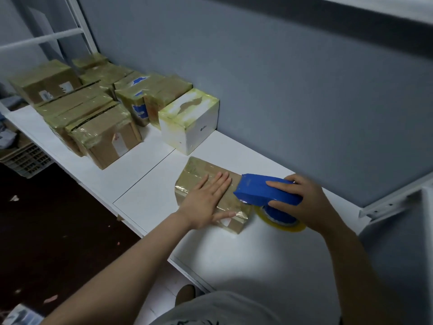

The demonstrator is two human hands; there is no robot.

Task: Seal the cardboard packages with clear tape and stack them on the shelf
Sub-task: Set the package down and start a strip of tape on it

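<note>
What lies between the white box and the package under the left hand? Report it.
Only bare white shelf between white box and package, head view.

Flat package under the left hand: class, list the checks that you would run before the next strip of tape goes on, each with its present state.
1. Is the package pinned? The left hand lies flat on it, fingers straight: ok.
2. Is the tape dispenser gripped? The right hand curls round it: ok.
3. Tape left on the roll? A clear ring shows: ok.
4. Tape end stuck to the package? Hidden under the dispenser: cannot tell.
5. Fingers clear of the blade? They lie close beside the dispenser's front, blade hidden: cannot tell.
6. Room on the shelf by the white box? Bare surface shows: ok.
</note>
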